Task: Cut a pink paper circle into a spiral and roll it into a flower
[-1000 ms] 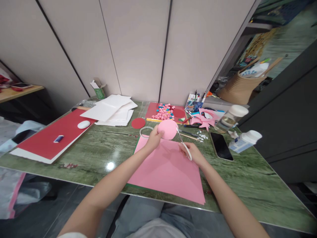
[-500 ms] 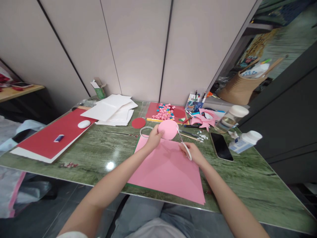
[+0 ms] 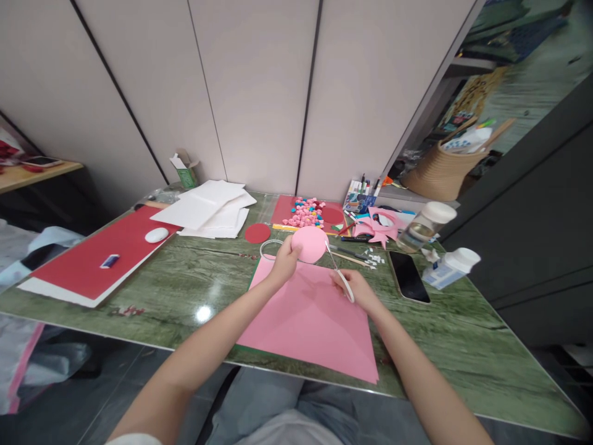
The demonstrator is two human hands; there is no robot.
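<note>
A round pink paper disc (image 3: 311, 245) is pinched at its left edge by my left hand (image 3: 285, 261). My right hand (image 3: 353, 289) is closed around the white handles of a pair of scissors (image 3: 344, 283). The scissor tips meet the right edge of the disc; whether the blades are cutting into it I cannot tell. Beneath both hands lie large pink paper sheets (image 3: 306, 327), with a green edge showing on their left. A roll of tape (image 3: 264, 252) rests just beyond my left hand.
A red paper circle (image 3: 257, 233), small pink and blue pieces (image 3: 306, 213) and pink paper scraps (image 3: 382, 225) lie at the back. White sheets (image 3: 204, 207) and red sheets (image 3: 102, 253) are on the left. On the right are a phone (image 3: 409, 276), a clear bottle (image 3: 426, 226) and a white bottle (image 3: 451, 268).
The view has shifted slightly, so most things appear a little further left. Both hands keep their grip, with the scissors still at the disc's right edge.
</note>
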